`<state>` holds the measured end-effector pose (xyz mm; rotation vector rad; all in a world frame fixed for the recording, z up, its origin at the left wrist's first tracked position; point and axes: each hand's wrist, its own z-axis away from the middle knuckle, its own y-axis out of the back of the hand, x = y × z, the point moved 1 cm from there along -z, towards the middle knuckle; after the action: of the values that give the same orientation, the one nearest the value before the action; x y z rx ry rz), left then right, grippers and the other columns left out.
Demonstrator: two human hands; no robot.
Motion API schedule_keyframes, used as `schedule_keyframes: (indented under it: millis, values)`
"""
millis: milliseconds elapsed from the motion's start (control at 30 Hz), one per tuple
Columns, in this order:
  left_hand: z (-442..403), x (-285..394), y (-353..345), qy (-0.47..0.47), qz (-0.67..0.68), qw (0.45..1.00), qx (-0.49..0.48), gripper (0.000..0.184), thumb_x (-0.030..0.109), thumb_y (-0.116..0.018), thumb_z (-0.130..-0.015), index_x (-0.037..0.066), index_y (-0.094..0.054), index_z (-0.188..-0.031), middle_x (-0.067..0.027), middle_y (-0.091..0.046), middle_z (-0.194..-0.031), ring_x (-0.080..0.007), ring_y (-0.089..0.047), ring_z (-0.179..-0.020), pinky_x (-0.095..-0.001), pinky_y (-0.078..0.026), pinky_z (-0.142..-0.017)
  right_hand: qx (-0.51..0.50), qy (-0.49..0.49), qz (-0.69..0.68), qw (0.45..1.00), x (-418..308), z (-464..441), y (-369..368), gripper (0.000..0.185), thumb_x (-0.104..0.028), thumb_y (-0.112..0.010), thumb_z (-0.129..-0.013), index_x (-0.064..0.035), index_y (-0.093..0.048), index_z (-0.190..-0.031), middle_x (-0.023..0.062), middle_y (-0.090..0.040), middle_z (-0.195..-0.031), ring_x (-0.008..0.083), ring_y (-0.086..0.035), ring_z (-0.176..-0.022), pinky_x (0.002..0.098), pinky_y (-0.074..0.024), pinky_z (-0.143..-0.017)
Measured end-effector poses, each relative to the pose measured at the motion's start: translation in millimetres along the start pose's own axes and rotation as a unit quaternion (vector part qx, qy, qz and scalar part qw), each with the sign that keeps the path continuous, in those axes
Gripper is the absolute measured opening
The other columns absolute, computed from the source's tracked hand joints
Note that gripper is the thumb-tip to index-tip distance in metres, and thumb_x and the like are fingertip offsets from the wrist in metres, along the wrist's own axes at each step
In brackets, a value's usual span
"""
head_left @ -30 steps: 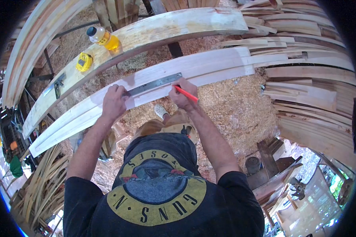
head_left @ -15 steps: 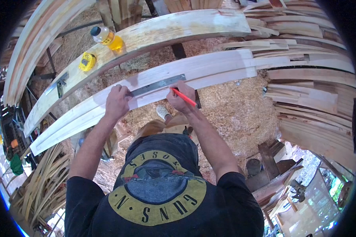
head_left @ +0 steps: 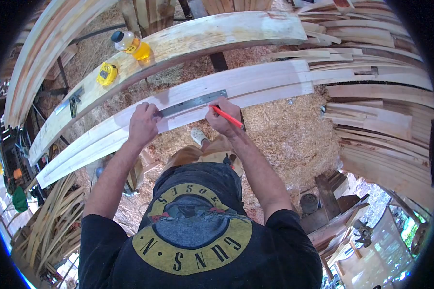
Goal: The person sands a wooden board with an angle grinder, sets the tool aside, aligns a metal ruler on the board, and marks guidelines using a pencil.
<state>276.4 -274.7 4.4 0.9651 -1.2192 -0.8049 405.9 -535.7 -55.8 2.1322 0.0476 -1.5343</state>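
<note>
Red pencil (head_left: 230,118) sits in the right hand (head_left: 222,115), near the middle of the frame. The grip there is narrow, with the fingers bent round the pencil. Its tip end points up and left, to the right part of a gray metal ruler (head_left: 190,104), and its back end points down and right. I cannot tell if the tip touches the wood.

The ruler lies flat along a long, pale board (head_left: 270,77) that bends a bit and runs from the left side of the frame to the upper right. The left hand (head_left: 143,124) is on the board at the left end of the ruler. Its fingers are bent, but I cannot tell how tight its grip is.

Just above, a thick, curved beam (head_left: 212,33) runs almost the same way, apart from the board. On it are a bottle (head_left: 133,45) of yellow drink with a dark cap, a yellow tape measure (head_left: 106,74), and a dark metal tool (head_left: 73,106) at its left part.

Wood shavings (head_left: 284,130) cover the floor under the board. Piles of long wood strips (head_left: 386,154) fill the right side.
</note>
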Motion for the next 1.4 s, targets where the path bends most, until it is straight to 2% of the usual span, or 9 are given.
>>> schedule_keyframes:
  millis: [367, 867, 1067, 1400]
  values:
    - [0.5, -0.4, -1.0, 0.011, -0.005, 1.000, -0.008, 0.021, 0.007, -0.077, -0.084, 0.005, -0.064, -0.101, -0.0152, -0.061, -0.100, -0.0372, -0.061, -0.101, -0.0486, -0.050, -0.088, 0.003, 0.023, 0.022, 0.999, -3.3, -1.1, 2.1, 0.021, 0.001, -0.075, -0.078, -0.0081, -0.064, -0.093, 0.0140, -0.069, -0.079, 0.0315, -0.072, -0.067, 0.0397, -0.0576, -0.059]
    - [0.2, -2.3, -2.6, 0.012, -0.008, 1.000, -0.009, 0.022, 0.006, -0.077, -0.082, 0.007, -0.064, -0.100, -0.0146, -0.062, -0.101, -0.0374, -0.062, -0.101, -0.0487, -0.051, -0.087, -0.008, -0.008, 0.015, 1.000, -1.8, -0.2, 0.1, 0.017, -0.001, -0.074, -0.078, -0.0068, -0.064, -0.091, 0.0154, -0.069, -0.078, 0.0336, -0.072, -0.067, 0.0414, -0.0575, -0.058]
    - [-0.2, -0.9, -0.8, 0.014, 0.000, 1.000, -0.006, 0.019, 0.007, -0.077, -0.083, 0.007, -0.065, -0.098, -0.0149, -0.062, -0.100, -0.0373, -0.061, -0.102, -0.0488, -0.051, -0.087, -0.026, -0.053, 0.010, 0.998, -9.5, -2.6, 3.1, 0.016, -0.002, -0.075, -0.079, -0.0068, -0.065, -0.091, 0.0155, -0.069, -0.076, 0.0337, -0.072, -0.066, 0.0411, -0.0575, -0.058]
    - [0.0, -0.5, -1.4, 0.016, 0.002, 1.000, -0.007, 0.019, 0.008, -0.077, -0.084, 0.007, -0.065, -0.098, -0.0151, -0.062, -0.100, -0.0375, -0.061, -0.101, -0.0490, -0.051, -0.087, -0.033, -0.028, 0.027, 0.999, -3.6, 0.1, 2.5, 0.015, -0.006, -0.074, -0.082, -0.0071, -0.066, -0.094, 0.0161, -0.070, -0.079, 0.0329, -0.073, -0.069, 0.0413, -0.0580, -0.061]
